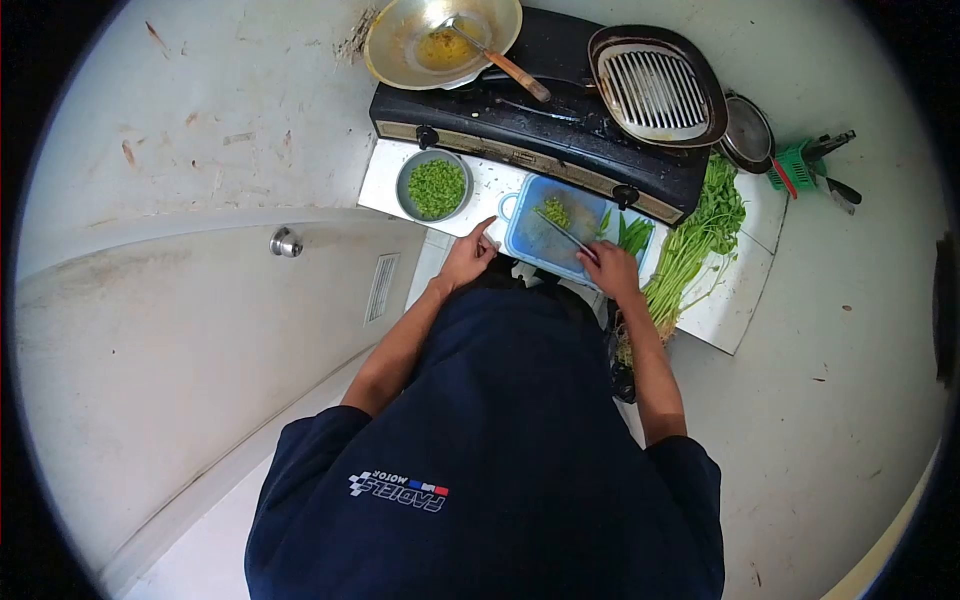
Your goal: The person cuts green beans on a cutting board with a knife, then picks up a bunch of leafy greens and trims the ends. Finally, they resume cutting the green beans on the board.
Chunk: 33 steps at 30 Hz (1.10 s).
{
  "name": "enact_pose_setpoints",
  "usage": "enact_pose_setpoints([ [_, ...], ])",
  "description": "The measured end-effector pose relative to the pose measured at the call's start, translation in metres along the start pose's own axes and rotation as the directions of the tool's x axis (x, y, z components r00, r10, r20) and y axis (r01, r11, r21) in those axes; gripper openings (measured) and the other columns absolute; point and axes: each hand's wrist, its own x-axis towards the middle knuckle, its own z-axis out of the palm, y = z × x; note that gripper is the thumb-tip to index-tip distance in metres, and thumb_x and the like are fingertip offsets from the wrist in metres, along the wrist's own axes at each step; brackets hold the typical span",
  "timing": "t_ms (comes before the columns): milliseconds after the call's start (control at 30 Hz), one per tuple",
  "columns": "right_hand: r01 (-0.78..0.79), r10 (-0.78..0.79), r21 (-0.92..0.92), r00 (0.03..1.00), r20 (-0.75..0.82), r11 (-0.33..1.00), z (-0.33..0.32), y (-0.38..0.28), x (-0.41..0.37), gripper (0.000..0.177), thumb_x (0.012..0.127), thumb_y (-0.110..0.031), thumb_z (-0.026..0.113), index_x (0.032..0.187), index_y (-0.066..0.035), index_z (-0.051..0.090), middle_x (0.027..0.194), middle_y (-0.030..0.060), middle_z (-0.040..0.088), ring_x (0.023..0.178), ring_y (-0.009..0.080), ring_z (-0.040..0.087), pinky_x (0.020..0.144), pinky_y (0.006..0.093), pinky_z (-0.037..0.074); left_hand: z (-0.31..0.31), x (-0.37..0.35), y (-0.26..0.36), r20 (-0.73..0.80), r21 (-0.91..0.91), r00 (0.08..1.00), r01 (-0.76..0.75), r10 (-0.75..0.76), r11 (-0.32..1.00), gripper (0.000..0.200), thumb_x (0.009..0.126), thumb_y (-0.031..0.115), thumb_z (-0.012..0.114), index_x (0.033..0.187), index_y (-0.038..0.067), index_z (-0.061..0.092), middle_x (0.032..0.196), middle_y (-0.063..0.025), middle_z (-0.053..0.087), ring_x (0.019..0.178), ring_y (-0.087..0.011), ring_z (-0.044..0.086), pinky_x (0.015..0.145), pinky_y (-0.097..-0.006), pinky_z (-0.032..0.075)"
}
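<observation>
My right hand is closed round the handle of a knife, its blade pointing up and left across a blue cutting board. Small chopped green pieces lie by the blade tip. Longer green vegetable pieces rest on the board's right side. At the counter's front edge, left of the board, my left hand has thumb and forefinger apart, with nothing visible held. A grey bowl of chopped greens stands beyond it.
Behind the board is a black stove with a wok, a wooden-handled ladle and a grill pan. Leafy greens lie at right, near a lidded pan and a green basket of utensils. A door stands left.
</observation>
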Motion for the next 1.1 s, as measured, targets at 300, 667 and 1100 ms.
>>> enact_pose_setpoints([
  [300, 0.032, -0.031, 0.066, 0.999, -0.018, 0.997, 0.010, -0.021, -0.003, 0.032, 0.094, -0.040, 0.065, 0.093, -0.009, 0.072, 0.087, 0.0152, 0.069, 0.079, 0.0381, 0.070, 0.069, 0.0486, 0.056, 0.003, 0.004, -0.002, -0.005, 0.013, 1.000, -0.021, 0.021, 1.000, 0.059, 0.094, 0.014, 0.066, 0.149, 0.006, 0.046, 0.077, -0.0104, 0.067, 0.067, -0.0200, 0.064, 0.068, -0.0349, 0.052],
  [667, -0.179, 0.183, 0.079, 0.982, -0.043, 0.981, 0.029, -0.054, 0.010, 0.036, 0.095, -0.042, 0.063, 0.092, -0.007, 0.070, 0.085, 0.0198, 0.072, 0.079, 0.0420, 0.070, 0.069, 0.0527, 0.056, -0.001, 0.001, 0.009, 0.071, 0.003, 0.997, -0.003, 0.003, 1.000, 0.060, 0.093, 0.009, 0.064, 0.150, 0.007, 0.046, 0.077, -0.0065, 0.065, 0.071, -0.0161, 0.063, 0.073, -0.0319, 0.052],
  [1100, -0.222, 0.234, 0.084, 0.956, -0.179, 0.971, -0.004, -0.025, -0.029, 0.036, 0.100, -0.041, 0.059, 0.101, -0.005, 0.067, 0.093, 0.0185, 0.069, 0.086, 0.0410, 0.068, 0.074, 0.0513, 0.054, 0.011, 0.020, 0.002, 0.152, 0.043, 0.983, -0.113, 0.106, 0.993, 0.061, 0.095, 0.013, 0.066, 0.151, 0.010, 0.043, 0.081, -0.0119, 0.068, 0.071, -0.0230, 0.066, 0.071, -0.0357, 0.053],
])
